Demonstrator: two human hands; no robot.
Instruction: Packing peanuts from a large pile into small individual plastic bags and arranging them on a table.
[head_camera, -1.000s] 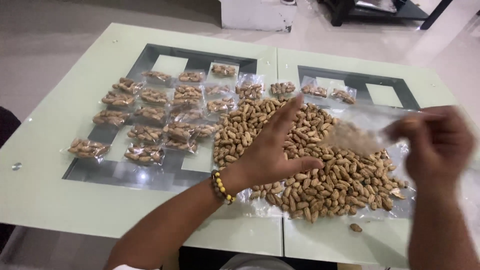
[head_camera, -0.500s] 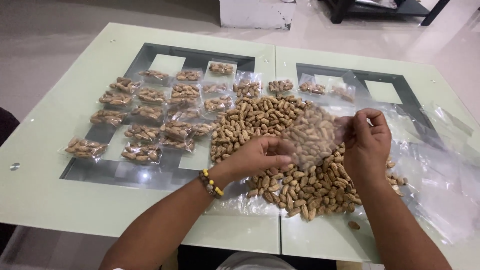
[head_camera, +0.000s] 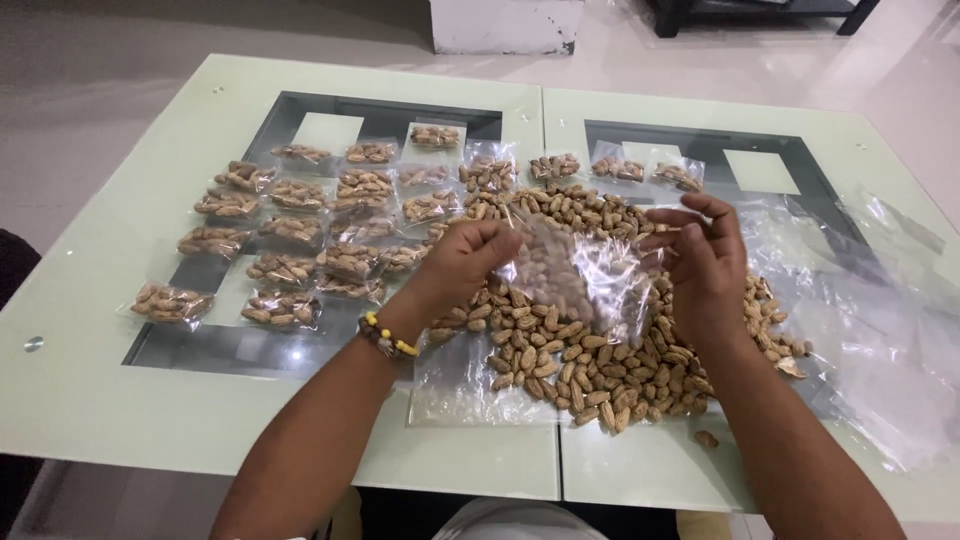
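A: Where was the small clear plastic bag?

B: At frame centre, above the loose heap of tan peanuts on the pale green glass table.

A: And the grips?

B: The left hand and right hand each pinched an edge of it, fingers closed. Filled peanut packets lay at upper left.

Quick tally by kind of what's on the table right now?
filled peanut bags: about 22, some overlap
loose peanut heap: 1
clear bag, held by left hand and right hand: 1
Total: about 24
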